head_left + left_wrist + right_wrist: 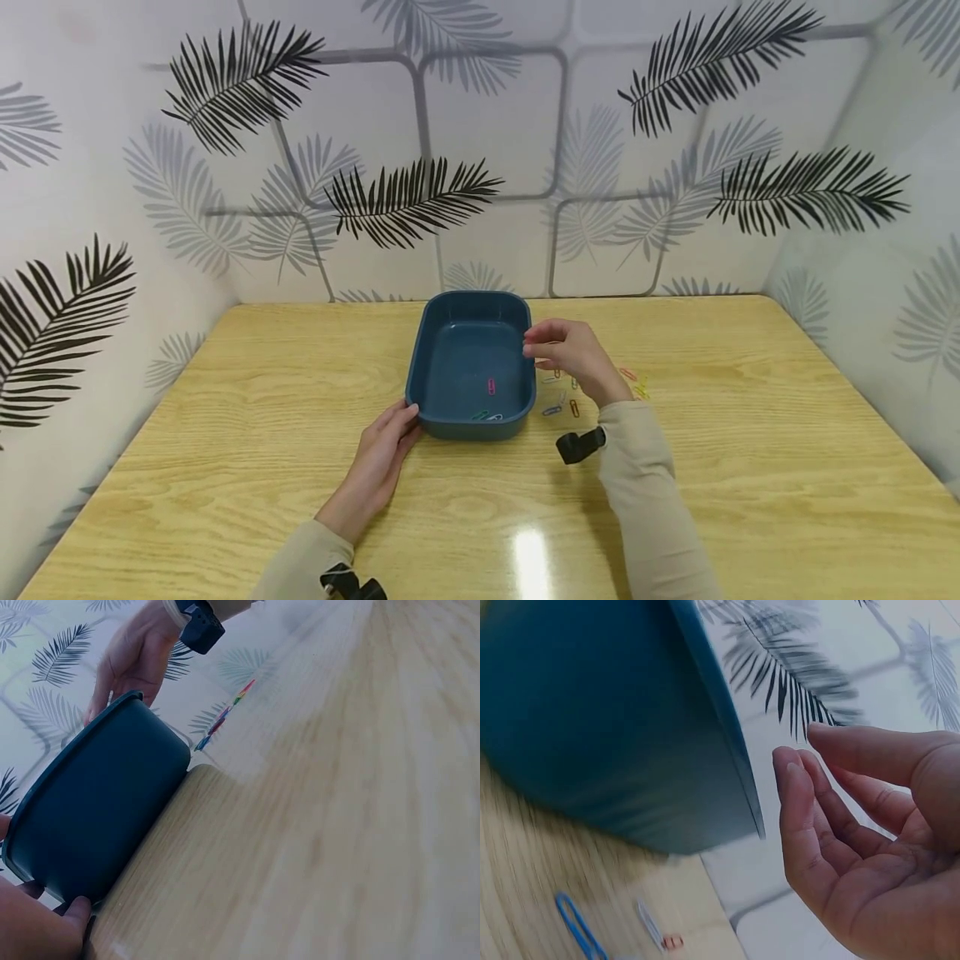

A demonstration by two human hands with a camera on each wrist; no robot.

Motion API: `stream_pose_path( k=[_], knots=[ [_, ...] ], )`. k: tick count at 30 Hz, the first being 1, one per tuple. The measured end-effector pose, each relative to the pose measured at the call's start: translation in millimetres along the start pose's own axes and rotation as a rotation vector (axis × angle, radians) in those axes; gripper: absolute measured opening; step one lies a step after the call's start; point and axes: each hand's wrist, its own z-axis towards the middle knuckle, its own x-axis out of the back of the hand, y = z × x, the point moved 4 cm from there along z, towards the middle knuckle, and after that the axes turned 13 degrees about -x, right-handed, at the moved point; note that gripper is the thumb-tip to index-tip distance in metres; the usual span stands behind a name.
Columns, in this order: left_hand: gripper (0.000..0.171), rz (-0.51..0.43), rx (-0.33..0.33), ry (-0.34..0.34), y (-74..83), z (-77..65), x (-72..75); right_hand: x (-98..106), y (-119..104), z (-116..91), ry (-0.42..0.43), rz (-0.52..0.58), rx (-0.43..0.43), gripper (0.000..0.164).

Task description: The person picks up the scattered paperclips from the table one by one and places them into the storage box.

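A deep blue plastic bin (pixel 471 432) stands on the table with a pink paper clip (pixel 491 386), a green paper clip (pixel 480 415) and a white paper clip (pixel 495 417) on its floor. My left hand (pixel 382 450) holds the bin's near left corner, thumb at the rim and fingers against the outer wall. At the right rim hovers my right hand (pixel 573 354), fingers loosely bent. The right wrist view shows a gap between thumb (pixel 870 750) and index finger, with nothing between them. Below that hand lie loose paper clips, including a blue one (pixel 577 926) and an orange one (pixel 574 408).
Farther right on the wooden table (pixel 262 400) lie a pink paper clip (pixel 627 374) and yellow ones (pixel 641 388). A wall (pixel 495 125) with a leaf pattern rises behind the table's far edge. Each wrist carries a small black camera (pixel 580 446).
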Motion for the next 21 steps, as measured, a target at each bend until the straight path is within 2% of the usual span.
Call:
stream_pose_path(
  k=[8,12,21],
  knots=[
    [0.052,-0.007,-0.012,0.007,0.5,0.7,1.9,25,15,5,0.000,0.018,0.031,0.029],
    [0.053,0.001,-0.004,0.010,-0.6,0.1,1.7,40,23,5,0.021,-0.025,0.028,0.030],
    [0.050,0.010,-0.030,0.001,-1.6,0.4,0.1,78,38,-4,0.072,-0.129,0.016,0.036]
  ],
)
